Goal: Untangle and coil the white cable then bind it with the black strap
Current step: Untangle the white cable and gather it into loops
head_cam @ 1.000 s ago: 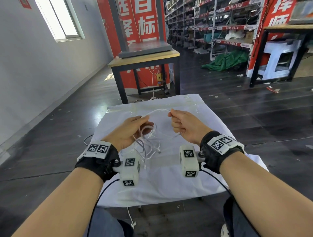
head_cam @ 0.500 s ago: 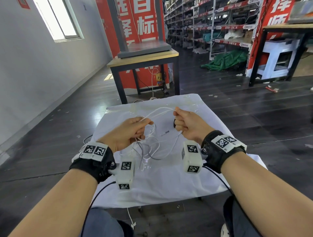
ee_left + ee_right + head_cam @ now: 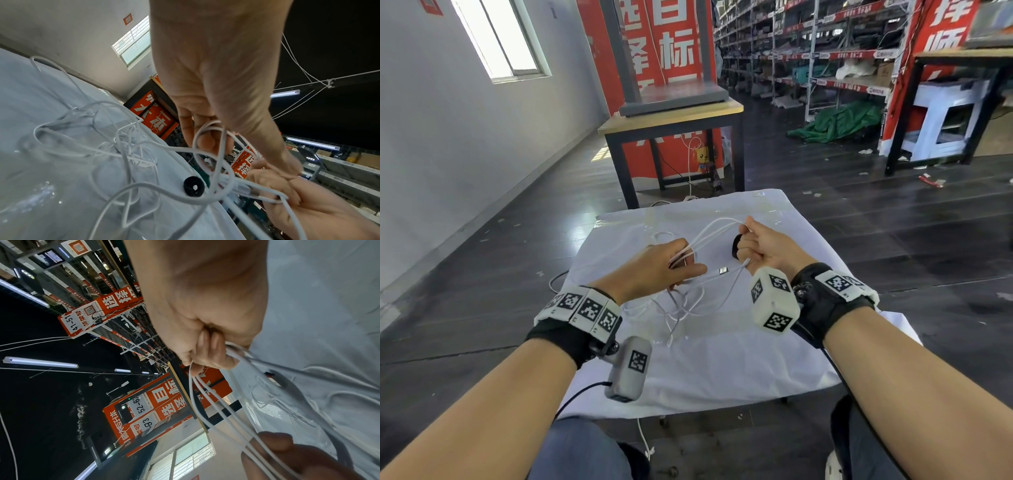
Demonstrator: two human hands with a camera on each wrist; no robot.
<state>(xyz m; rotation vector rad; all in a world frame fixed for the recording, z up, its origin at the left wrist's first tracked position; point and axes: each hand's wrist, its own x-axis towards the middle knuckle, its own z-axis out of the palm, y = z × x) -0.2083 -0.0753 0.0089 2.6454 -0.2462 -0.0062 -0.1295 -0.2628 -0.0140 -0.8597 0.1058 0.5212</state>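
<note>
Spreading apart now: over the last second the two hands have drawn away from each other, and the strands between them run straighter than before.

Nearest, slack loops of the white cable [image 3: 681, 308] hang from the hands and trail onto the white cloth [image 3: 722, 370] covering the table; the left wrist view shows these loops crossing each other, not yet sorted.

Left hand [image 3: 654, 267]: fingers curled round several strands, one turn looped over a fingertip in the wrist view.

Silver connector end [image 3: 722, 270] now shows on the cloth between the hands; a second ago it was hidden.

Right hand [image 3: 767, 246]: fist closed, pinching a bundle of about three strands that run across to the left hand.

Black strap [image 3: 736, 245], rolled up, lies on the cloth just beyond the right fingers, uncovered only as that hand shifted; nobody touches it.

Reading: untangling is under way. Pulling has laid out parallel runs up top, but the lower snarl remains. Coiling has barely begun, and binding is some way off.
</note>
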